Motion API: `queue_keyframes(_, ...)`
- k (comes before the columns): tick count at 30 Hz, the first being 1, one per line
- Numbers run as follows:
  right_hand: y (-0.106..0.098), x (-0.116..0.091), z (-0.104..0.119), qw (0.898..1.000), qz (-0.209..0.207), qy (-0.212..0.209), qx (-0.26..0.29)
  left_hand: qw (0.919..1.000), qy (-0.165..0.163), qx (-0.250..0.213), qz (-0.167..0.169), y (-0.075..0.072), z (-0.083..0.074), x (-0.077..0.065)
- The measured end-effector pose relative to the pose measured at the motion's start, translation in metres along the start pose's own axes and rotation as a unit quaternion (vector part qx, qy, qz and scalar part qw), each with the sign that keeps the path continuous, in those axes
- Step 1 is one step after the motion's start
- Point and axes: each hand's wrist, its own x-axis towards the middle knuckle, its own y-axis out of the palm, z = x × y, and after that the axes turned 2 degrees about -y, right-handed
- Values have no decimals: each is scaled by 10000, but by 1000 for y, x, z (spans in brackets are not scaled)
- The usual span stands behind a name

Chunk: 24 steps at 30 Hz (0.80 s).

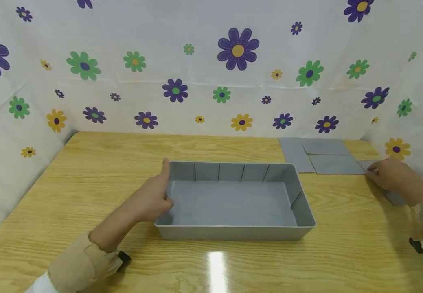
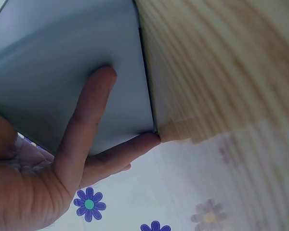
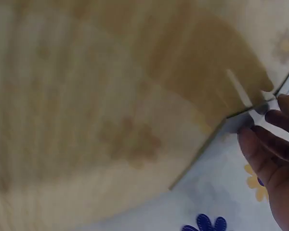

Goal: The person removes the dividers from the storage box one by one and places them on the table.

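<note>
A grey open-topped box [image 1: 233, 232] with thin upright slots in its walls stands mid-table. My left hand [image 1: 152, 199] lies along its left end. In the left wrist view, the extended thumb [image 2: 89, 108] touches the grey wall [image 2: 48, 86], and a straight finger reaches the lower corner. My right hand [image 1: 398, 179] is at the table's right side, its fingers bent over a flat grey panel [image 1: 394, 198] partly hidden beneath it. The right wrist view has the fingertips [image 3: 250, 139] pinching at the panel's edge [image 3: 202, 154]; their exact contact is blurred.
More flat grey panels lie behind the box to the right: an upright one [image 1: 294, 154], a back one [image 1: 326, 146] and a front one [image 1: 337, 165]. A flowered cloth [image 1: 196, 61] hangs round the wooden table [image 1: 116, 154] at the back and both sides.
</note>
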Motion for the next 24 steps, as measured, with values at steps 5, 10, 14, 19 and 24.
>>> queue_keyframes(5, 6, -16, 6, 9994, -258, 242, 28, 10000, 24, -10, 5, 1, -1, 1)
queue_keyframes(10, 4, -43, 18, 9984, -20, 555, -95, 10000, 50, 4, -69, -1, 0, 0)
queue_keyframes(14, 9, -57, 27, 9988, 12, 490, 89, 9999, 30, 27, -119, -3, 0, -2)
queue_keyframes(19, 19, -59, 28, 9986, -184, 389, 309, 10000, 25, 14, -72, -4, 1, -2)
queue_keyframes(24, 20, -49, 22, 9984, -452, 121, 330, 10000, 77, -38, -41, 0, 0, 0)
